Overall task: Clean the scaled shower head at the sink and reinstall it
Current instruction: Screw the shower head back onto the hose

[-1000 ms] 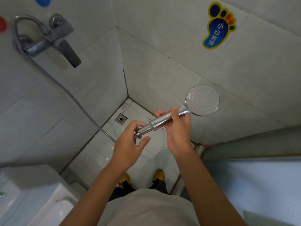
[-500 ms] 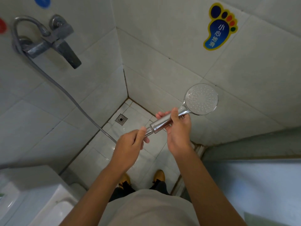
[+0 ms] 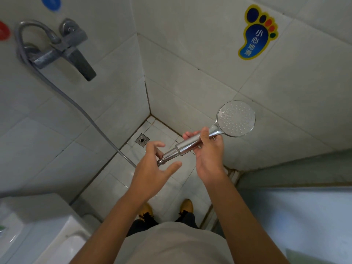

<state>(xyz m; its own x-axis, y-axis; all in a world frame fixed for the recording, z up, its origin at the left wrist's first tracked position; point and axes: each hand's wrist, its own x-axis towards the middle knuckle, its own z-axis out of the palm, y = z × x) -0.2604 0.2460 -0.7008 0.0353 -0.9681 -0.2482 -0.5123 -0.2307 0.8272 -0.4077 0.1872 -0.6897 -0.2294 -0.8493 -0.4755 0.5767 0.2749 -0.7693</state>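
A chrome shower head (image 3: 236, 119) with a round, dotted spray face is held up over the shower corner, face toward me. My right hand (image 3: 209, 151) grips its handle (image 3: 187, 146), thumb across the top. At the handle's lower end sits the hose nut (image 3: 170, 154) with the hose's spring end. My left hand (image 3: 150, 172) is at that nut with its fingers loosely spread; the fingertips touch the nut and the thumb stands clear below it. The grey hose (image 3: 76, 103) runs from the nut, behind my left hand, up to the wall tap (image 3: 64, 50).
Tiled walls meet in a corner ahead, with a floor drain (image 3: 142, 140) below. A foot-shaped warning sticker (image 3: 255, 35) is on the right wall. A white ceramic fixture (image 3: 38, 235) stands at the lower left. My shoes (image 3: 187, 205) are on the floor tiles.
My left hand pinched the hose nut half a second ago; now its thumb has come off and the fingers have spread. The shower head has stayed almost still in my right hand.
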